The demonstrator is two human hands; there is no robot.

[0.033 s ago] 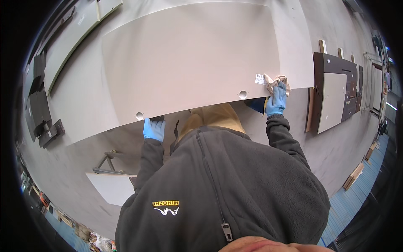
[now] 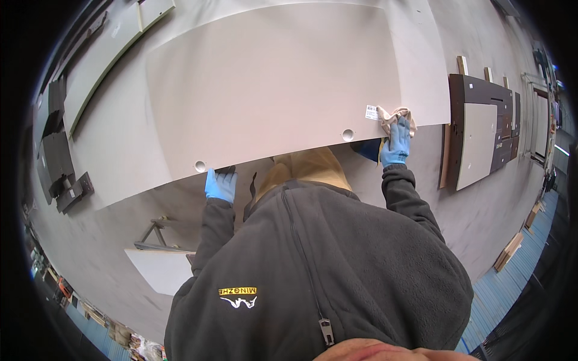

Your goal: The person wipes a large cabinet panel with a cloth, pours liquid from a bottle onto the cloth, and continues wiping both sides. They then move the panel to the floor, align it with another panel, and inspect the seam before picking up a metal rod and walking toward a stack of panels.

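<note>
A large pale beige panel (image 2: 271, 78) lies flat in front of me, with two round holes near its close edge. My right hand (image 2: 397, 143), in a blue glove, is on a crumpled beige cloth (image 2: 394, 116) at the panel's near right corner. Beside the cloth is a white printed label (image 2: 372, 112). At the near left edge, by the left hole (image 2: 200, 165), my gloved left hand (image 2: 221, 186) grips the panel's rim. Its fingers look dark and partly shaded there.
Beneath the panel lies a wider pale board (image 2: 424, 66). Dark and pale panels (image 2: 477, 147) are stacked at the right, with wooden strips behind. Dark boards (image 2: 57, 159) and a long pale panel (image 2: 99, 66) are at the left. A metal frame (image 2: 153, 234) and white board (image 2: 159, 268) stand near my left arm.
</note>
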